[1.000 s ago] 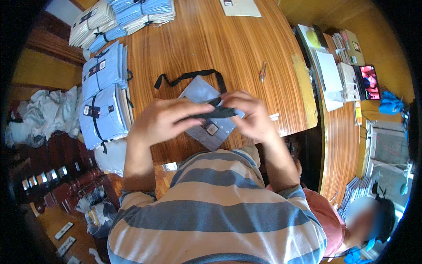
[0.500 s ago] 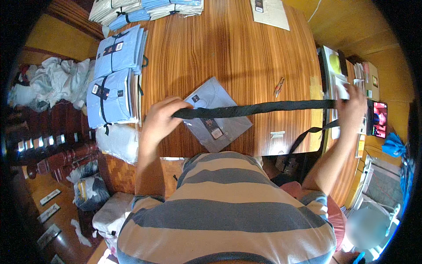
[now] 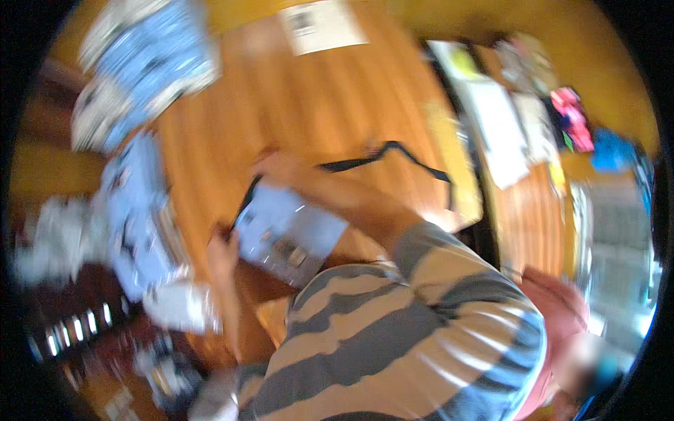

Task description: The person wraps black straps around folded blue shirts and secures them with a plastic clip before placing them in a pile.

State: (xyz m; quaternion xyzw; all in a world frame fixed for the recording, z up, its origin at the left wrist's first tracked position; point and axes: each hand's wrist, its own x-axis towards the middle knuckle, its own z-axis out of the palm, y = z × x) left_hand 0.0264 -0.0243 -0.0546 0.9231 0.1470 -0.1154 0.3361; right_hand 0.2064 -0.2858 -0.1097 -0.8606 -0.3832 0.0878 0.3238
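The picture is smeared by motion. A light blue folded shirt in clear plastic [image 3: 270, 224], with dark tags, lies near the front edge of the wooden table. My right hand [image 3: 274, 166] reaches across to the shirt's far corner, its fingers closed on a black fabric strap [image 3: 414, 154]. The strap's loose length trails rightward over the tabletop in bends. At the shirt's left corner is my left hand [image 3: 223, 247], closed at the strap's other stretch, which runs taut between both hands along the shirt's left side. Fingertips are blurred.
Bundled blue shirts [image 3: 133, 182] are stacked along the table's left edge, with more blue and white bundles [image 3: 147, 63] at the far left. A pale flat packet [image 3: 323, 27] lies at the far edge. A side shelf with papers [image 3: 495, 126] stands right.
My right hand has swung left across the table to the shirt, and the strap, stretched wide before, now trails behind it. My left hand has moved nearer. The whole view has turned and blurred.
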